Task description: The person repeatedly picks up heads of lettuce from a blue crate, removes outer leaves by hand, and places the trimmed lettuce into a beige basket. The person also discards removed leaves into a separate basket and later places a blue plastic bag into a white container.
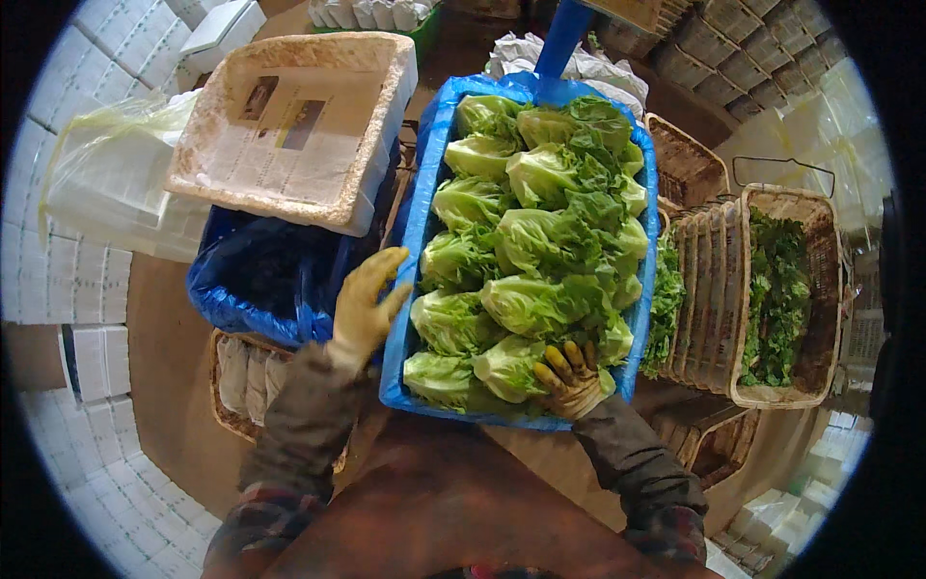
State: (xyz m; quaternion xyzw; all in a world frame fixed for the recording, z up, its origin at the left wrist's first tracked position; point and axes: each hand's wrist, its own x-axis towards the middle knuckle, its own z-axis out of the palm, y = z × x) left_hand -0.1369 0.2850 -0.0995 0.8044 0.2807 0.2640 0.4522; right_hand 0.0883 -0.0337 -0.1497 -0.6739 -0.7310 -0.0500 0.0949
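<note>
Rows of green lettuce heads [542, 174] fill a box lined with blue plastic film [423, 217] in front of me. My left hand [367, 304], in a pale yellow glove, is at the left rim of this box, fingers apart, with the fingertips at the film. My right hand [573, 380], in a glove stained at the fingers, lies spread on the lettuce at the near right corner; its fingertips touch the leaves and it grips nothing that shows.
Left stand a foam box with printed paper [289, 137] and a container lined with dark blue film [253, 268]. Below is a crate of wrapped bundles [242, 376]. Right are nested crates [705, 289] with leaves; a blue post [564, 40] rises behind. White boxes [54, 275] are stacked far left.
</note>
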